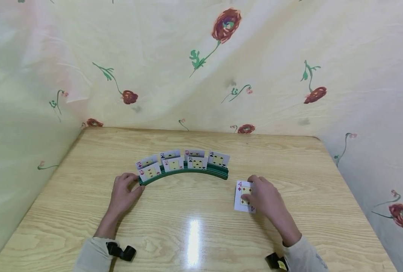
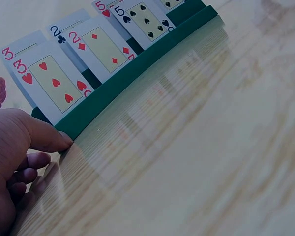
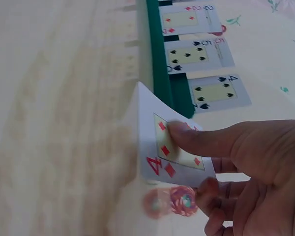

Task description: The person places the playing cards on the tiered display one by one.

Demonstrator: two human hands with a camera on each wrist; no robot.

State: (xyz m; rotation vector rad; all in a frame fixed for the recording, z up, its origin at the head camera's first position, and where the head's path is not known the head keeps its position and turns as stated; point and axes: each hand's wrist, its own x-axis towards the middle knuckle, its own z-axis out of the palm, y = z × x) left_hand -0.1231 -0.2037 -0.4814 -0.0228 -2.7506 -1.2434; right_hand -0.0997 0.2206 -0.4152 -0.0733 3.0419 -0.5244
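Note:
A curved green card holder [image 1: 218, 173] stands on the table with playing cards upright in two rows. In front are a three of hearts [image 2: 54, 81], a two of diamonds [image 1: 173, 164] and a five of spades [image 1: 197, 163]. Behind them show a red three, a two of clubs [image 2: 64, 30] and a five of hearts. A four of spades [image 1: 218, 159] stands alone at the right end. My left hand [image 1: 122, 194] pinches the holder's left end between thumb and fingers. My right hand [image 1: 267, 198] holds a four of diamonds [image 3: 155, 140], thumb across its face, right of the holder.
The wood-grain table [image 1: 167, 241] reflects a bright light strip near its front. Pale flowered cloth [image 1: 160, 68] hangs behind the table and along both sides. Black wrist devices [image 1: 121, 252] are strapped at both sleeves.

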